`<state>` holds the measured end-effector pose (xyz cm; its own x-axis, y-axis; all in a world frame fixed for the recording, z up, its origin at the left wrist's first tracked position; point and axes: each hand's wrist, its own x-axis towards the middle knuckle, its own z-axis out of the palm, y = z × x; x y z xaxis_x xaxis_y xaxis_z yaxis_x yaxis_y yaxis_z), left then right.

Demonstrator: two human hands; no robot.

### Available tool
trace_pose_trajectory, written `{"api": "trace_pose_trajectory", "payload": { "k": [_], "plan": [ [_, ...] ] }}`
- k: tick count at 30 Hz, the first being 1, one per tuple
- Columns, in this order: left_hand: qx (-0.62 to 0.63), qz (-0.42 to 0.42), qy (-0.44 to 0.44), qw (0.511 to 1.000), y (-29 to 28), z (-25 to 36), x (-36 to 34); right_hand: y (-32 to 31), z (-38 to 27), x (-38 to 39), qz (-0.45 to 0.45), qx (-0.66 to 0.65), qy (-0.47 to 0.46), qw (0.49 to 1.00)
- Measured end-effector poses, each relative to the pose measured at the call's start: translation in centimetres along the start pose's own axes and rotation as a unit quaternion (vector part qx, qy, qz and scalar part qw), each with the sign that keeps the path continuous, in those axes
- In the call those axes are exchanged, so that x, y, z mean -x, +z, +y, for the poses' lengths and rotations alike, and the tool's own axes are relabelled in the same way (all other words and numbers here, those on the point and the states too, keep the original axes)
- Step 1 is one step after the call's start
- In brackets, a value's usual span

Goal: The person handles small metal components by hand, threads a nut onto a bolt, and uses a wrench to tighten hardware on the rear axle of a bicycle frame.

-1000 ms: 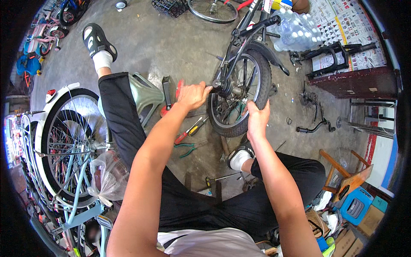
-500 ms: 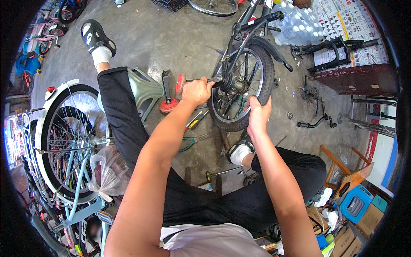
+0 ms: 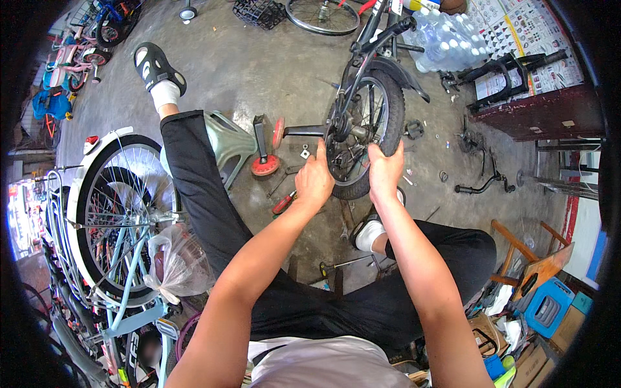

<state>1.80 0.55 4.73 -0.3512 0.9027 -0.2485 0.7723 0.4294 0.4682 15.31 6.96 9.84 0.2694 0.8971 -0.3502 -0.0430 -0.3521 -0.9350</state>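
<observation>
A small bicycle's knobbly-tyred wheel stands between my hands, under a black mudguard. My right hand is wrapped round the tyre's near right side. At the wheel's near left edge is my left hand, its index finger stretched out toward the hub and the other fingers curled. A training wheel with a red rim sticks out leftward on its black bracket, which reaches the bicycle's hub area. Another training wheel lies on the floor to the left, its bracket pointing up.
A red-handled screwdriver lies by my left forearm, and more tools lie between my legs. A pale green stool and a white-fendered bicycle stand left. Bottles, a black fork and a wooden stool are right.
My left hand has let go of the training-wheel bracket and come back toward me beside the tyre. The bracket stays sticking out. My right hand keeps its hold on the tyre.
</observation>
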Motion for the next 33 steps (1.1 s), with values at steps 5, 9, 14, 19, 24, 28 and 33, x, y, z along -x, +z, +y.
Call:
{"api": "trace_pose_trajectory", "payload": {
  "k": [5, 9, 14, 19, 24, 28, 33],
  "plan": [
    [0.015, 0.007, 0.008, 1.000, 0.4, 0.0, -0.3, 0.2, 0.0, -0.5, -0.013, -0.001, -0.018, 1.000],
    [-0.014, 0.004, 0.030, 0.999, 0.1, 0.1, 1.0, 0.0, 0.0, 0.2, -0.013, -0.009, -0.003, 1.000],
    [-0.017, -0.039, -0.002, 0.999, -3.7, 5.4, -2.3, 0.2, 1.5, 0.3, 0.005, 0.080, -0.069, 0.994],
    [0.123, -0.065, 0.091, 0.986, -7.7, 8.3, -4.3, -0.2, -0.4, -1.2, -0.030, 0.059, -0.033, 0.997],
    [0.156, 0.026, 0.207, 0.965, -5.9, 6.9, -8.5, -1.2, 0.8, -1.3, -0.027, 0.033, -0.037, 0.998],
    [0.101, 0.066, 0.077, 0.990, -4.5, 2.9, -19.4, -0.7, 0.2, 0.3, -0.045, 0.012, -0.006, 0.999],
    [0.342, -0.243, -0.305, 0.855, 1.9, -2.2, -24.1, -1.4, 0.9, -1.2, -0.044, -0.011, -0.027, 0.999]
  ]
}}
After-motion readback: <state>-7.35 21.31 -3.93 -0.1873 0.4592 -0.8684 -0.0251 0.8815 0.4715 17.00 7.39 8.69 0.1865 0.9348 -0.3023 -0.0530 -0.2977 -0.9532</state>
